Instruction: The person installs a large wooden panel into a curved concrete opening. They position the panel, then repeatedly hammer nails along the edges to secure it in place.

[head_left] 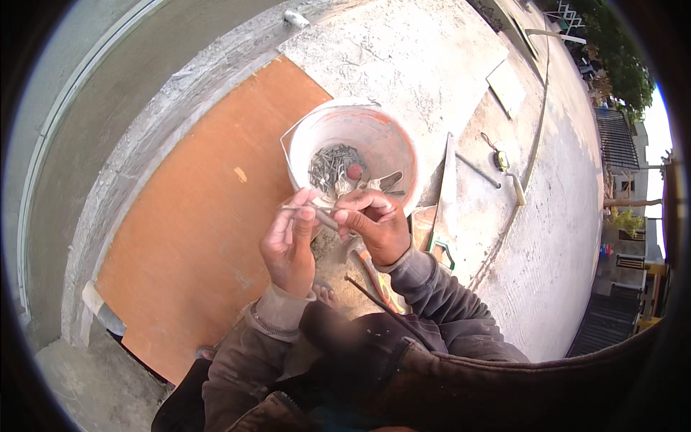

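Note:
Over the near rim of a white bucket (301, 169), my two hands meet around a thin, nail-like piece (321, 209) lying roughly sideways. My left hand (289, 248) pinches one end between thumb and fingers. On the other end, my right hand (378, 225) has its thumb and forefinger closed. Whether it is a nail or a bit of wire is too small to tell. Inside the bucket lie many grey nails (332, 160), a round red object (355, 171) and a pale, glove-like cloth (389, 181), partly hidden by my right hand.
An orange-brown board (194, 209) lies left of the bucket, along a wall. To the right are a handsaw (446, 194) with a green handle, a dark rod (479, 171) and a tape measure (501, 160). Another dark bar (374, 294) slants beside my right forearm.

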Demonstrator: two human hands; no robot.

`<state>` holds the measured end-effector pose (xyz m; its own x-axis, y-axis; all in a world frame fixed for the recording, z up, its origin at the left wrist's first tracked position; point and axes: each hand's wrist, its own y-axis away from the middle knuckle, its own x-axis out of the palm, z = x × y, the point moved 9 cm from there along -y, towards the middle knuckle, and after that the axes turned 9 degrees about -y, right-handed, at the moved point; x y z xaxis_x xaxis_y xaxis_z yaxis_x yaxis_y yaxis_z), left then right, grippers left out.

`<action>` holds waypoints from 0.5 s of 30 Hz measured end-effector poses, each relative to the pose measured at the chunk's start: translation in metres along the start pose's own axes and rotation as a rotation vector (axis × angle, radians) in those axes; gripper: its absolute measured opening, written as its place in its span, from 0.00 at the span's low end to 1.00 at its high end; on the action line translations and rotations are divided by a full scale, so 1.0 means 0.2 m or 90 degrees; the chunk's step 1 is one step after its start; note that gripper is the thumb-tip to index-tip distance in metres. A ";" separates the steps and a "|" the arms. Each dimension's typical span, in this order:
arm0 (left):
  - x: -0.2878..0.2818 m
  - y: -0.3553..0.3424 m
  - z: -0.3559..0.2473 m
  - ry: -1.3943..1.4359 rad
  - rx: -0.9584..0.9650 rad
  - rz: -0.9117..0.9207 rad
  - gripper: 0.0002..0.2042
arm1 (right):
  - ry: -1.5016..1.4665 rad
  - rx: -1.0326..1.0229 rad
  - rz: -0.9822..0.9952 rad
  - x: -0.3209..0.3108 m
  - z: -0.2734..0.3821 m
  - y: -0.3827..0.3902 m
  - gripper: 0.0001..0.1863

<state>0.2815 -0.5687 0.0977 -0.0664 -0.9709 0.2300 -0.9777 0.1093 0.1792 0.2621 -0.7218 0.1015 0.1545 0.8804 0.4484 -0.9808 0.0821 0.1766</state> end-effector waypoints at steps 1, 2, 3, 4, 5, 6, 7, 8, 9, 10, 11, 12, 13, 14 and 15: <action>-0.02 0.02 0.03 0.019 -0.006 -0.030 0.20 | -0.010 -0.001 0.003 0.03 -0.01 0.03 0.03; -0.02 0.02 0.04 0.034 -0.008 -0.043 0.18 | 0.018 -0.011 -0.015 0.01 -0.04 0.06 0.05; -0.06 0.03 0.01 0.043 0.010 -0.037 0.17 | 0.094 0.001 -0.015 0.05 -0.03 0.06 0.07; -0.10 0.02 -0.02 0.041 0.020 -0.035 0.16 | 0.159 0.022 -0.021 0.06 -0.03 0.08 0.09; -0.12 -0.02 -0.09 -0.014 0.065 -0.010 0.16 | 0.245 -0.008 -0.026 0.04 -0.02 0.14 0.11; -0.16 -0.06 -0.17 -0.079 0.103 0.013 0.16 | 0.322 -0.030 -0.039 -0.03 -0.05 0.21 0.13; -0.19 -0.09 -0.23 -0.136 0.133 0.034 0.16 | 0.457 -0.034 -0.012 -0.11 -0.10 0.30 0.11; -0.21 -0.13 -0.29 -0.162 0.139 0.049 0.16 | 0.603 -0.021 0.007 -0.22 -0.16 0.41 0.10; -0.27 -0.17 -0.37 -0.200 0.148 0.062 0.15 | 0.704 -0.025 0.009 -0.32 -0.23 0.53 0.12; -0.34 -0.20 -0.41 -0.246 0.135 0.065 0.16 | 0.813 -0.024 0.012 -0.38 -0.24 0.63 0.15; -0.46 -0.23 -0.46 -0.309 0.127 0.062 0.16 | 0.934 0.083 0.032 -0.35 -0.23 0.66 0.18; -0.58 -0.25 -0.49 -0.372 0.116 0.067 0.17 | 0.984 0.150 0.017 -0.38 -0.23 0.71 0.21; -0.71 -0.24 -0.50 -0.434 0.101 0.070 0.18 | 1.036 0.218 0.007 -0.41 -0.23 0.75 0.23; -0.83 -0.22 -0.53 -0.456 0.086 0.045 0.19 | 1.020 0.244 -0.042 -0.54 -0.32 0.80 0.24; -0.97 -0.19 -0.55 -0.487 0.069 0.019 0.19 | 0.994 0.270 -0.088 -0.67 -0.44 0.86 0.25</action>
<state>0.3529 -0.3620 0.1517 -0.1736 -0.8495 -0.4982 -0.9848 0.1549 0.0789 0.0619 -0.7850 -0.0051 -0.2898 0.4908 -0.8217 -0.8284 0.3013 0.4721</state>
